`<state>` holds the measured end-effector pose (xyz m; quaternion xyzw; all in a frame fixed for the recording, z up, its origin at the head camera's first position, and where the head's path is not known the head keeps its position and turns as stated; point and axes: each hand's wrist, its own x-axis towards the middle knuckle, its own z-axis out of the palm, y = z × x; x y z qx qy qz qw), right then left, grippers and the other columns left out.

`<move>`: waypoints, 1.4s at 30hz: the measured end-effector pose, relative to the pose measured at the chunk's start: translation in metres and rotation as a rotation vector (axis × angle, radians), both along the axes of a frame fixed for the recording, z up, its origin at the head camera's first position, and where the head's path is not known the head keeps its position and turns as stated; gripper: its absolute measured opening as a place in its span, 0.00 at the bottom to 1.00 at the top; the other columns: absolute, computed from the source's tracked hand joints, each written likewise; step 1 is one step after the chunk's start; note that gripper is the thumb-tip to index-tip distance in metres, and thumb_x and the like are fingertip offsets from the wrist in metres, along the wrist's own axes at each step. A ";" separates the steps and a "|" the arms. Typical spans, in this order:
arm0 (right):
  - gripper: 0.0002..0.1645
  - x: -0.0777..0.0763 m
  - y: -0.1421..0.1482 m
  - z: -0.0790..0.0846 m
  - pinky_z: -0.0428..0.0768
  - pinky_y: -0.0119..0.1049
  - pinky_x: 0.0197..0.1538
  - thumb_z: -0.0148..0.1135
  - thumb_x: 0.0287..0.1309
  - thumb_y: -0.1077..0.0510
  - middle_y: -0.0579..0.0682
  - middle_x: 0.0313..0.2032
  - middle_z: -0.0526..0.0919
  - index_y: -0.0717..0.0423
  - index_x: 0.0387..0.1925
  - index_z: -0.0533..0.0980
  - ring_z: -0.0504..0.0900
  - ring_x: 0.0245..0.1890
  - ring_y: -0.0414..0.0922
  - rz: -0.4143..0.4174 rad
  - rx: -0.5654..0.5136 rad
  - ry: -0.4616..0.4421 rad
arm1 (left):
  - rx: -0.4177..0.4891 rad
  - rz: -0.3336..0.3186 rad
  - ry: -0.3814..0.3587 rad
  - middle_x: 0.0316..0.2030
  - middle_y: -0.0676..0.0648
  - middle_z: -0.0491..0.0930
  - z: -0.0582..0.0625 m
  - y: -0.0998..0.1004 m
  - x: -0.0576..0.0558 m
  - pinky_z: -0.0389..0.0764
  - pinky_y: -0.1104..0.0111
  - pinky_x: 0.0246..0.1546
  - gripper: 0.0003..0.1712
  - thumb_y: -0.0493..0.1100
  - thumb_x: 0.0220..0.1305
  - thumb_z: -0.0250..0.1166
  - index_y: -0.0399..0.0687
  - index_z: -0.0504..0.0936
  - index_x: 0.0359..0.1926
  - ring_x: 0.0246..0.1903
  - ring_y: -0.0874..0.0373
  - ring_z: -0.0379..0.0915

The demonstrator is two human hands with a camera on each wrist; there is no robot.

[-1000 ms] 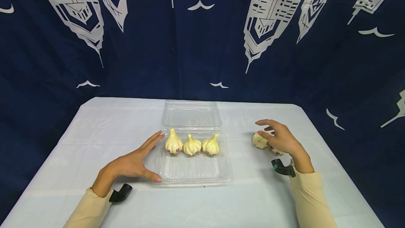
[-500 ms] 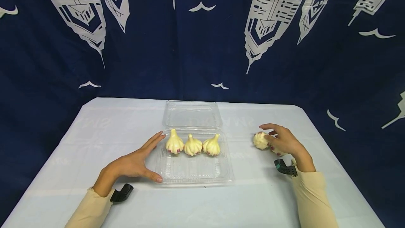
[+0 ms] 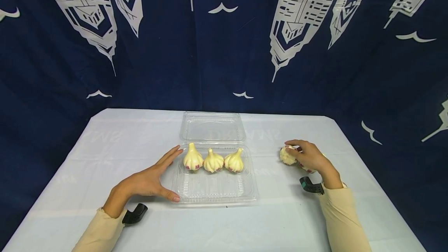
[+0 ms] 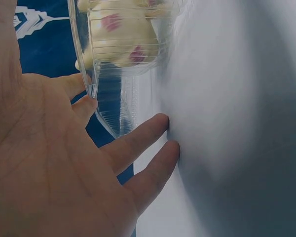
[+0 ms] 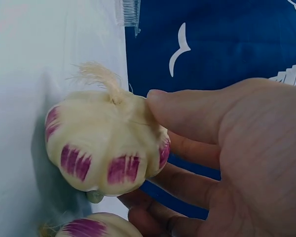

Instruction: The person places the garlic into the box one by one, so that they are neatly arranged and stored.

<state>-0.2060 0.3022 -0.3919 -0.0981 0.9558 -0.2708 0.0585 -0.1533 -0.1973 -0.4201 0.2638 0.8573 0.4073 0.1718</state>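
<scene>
A clear plastic clamshell box (image 3: 215, 189) lies unfolded on the table. Three garlic bulbs (image 3: 213, 161) stand in a row along the back of its base. My left hand (image 3: 148, 180) spans the box's left side with fingers spread; in the left wrist view, two fingers touch the wall of the box (image 4: 92, 86). On the right, my right hand (image 3: 312, 157) holds a loose garlic bulb (image 5: 106, 143), thumb against it near the root tuft and fingers curled behind. Another bulb (image 5: 101, 226) lies beside it, mostly covered by that hand in the head view.
The box's lid (image 3: 212, 126) lies flat behind the base. A white cloth covers the table (image 3: 266, 221). Behind the far edge hangs a dark blue curtain (image 3: 196, 61) with white building prints.
My right hand hovered over the two loose bulbs, shifted slightly right, then came back left and down onto the left one. My left hand and the box have stayed in place.
</scene>
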 end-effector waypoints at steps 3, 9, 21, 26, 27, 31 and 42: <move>0.25 0.000 -0.001 -0.001 0.83 0.47 0.40 0.56 0.73 0.53 0.69 0.53 0.80 0.69 0.60 0.74 0.82 0.48 0.60 0.007 0.038 0.034 | 0.005 -0.004 -0.003 0.80 0.44 0.29 0.000 0.000 0.000 0.46 0.33 0.71 0.77 0.56 0.41 0.84 0.56 0.38 0.81 0.77 0.34 0.35; 0.23 -0.001 -0.003 -0.004 0.79 0.53 0.47 0.55 0.73 0.54 0.64 0.46 0.84 0.70 0.57 0.75 0.81 0.45 0.57 0.033 0.042 0.080 | 0.005 -0.004 -0.004 0.80 0.44 0.29 -0.001 0.001 0.000 0.47 0.34 0.71 0.78 0.56 0.41 0.84 0.56 0.37 0.81 0.77 0.34 0.37; 0.22 0.000 -0.010 0.001 0.80 0.59 0.47 0.52 0.75 0.53 0.68 0.55 0.81 0.61 0.62 0.73 0.82 0.48 0.65 0.028 0.009 0.178 | 0.006 -0.004 0.002 0.80 0.44 0.29 0.000 0.001 0.001 0.45 0.32 0.70 0.77 0.58 0.41 0.83 0.56 0.38 0.81 0.78 0.34 0.33; 0.21 0.004 -0.016 0.009 0.79 0.61 0.49 0.51 0.76 0.53 0.69 0.58 0.79 0.60 0.63 0.72 0.83 0.49 0.66 0.043 -0.018 0.209 | 0.006 -0.003 -0.008 0.80 0.44 0.29 0.001 0.001 0.001 0.45 0.33 0.71 0.77 0.57 0.41 0.83 0.56 0.38 0.81 0.78 0.35 0.33; 0.21 0.005 -0.017 0.011 0.79 0.61 0.50 0.50 0.76 0.53 0.69 0.58 0.79 0.59 0.63 0.71 0.83 0.49 0.66 0.046 -0.023 0.211 | 0.006 -0.003 -0.009 0.80 0.44 0.29 0.001 0.001 0.001 0.45 0.33 0.71 0.77 0.57 0.41 0.83 0.56 0.37 0.81 0.78 0.35 0.33; 0.21 0.008 -0.023 0.016 0.81 0.53 0.44 0.50 0.77 0.53 0.68 0.54 0.81 0.57 0.64 0.71 0.86 0.40 0.60 0.050 -0.053 0.212 | 0.007 -0.005 0.000 0.80 0.44 0.29 0.000 0.001 0.001 0.46 0.33 0.70 0.77 0.56 0.42 0.83 0.56 0.37 0.81 0.78 0.34 0.33; 0.22 0.010 -0.039 0.021 0.86 0.40 0.41 0.52 0.75 0.56 0.63 0.61 0.74 0.54 0.66 0.69 0.88 0.40 0.53 0.113 -0.251 0.220 | -0.003 -0.006 0.004 0.80 0.44 0.29 0.001 0.001 0.001 0.47 0.32 0.70 0.77 0.58 0.42 0.83 0.56 0.37 0.81 0.78 0.34 0.33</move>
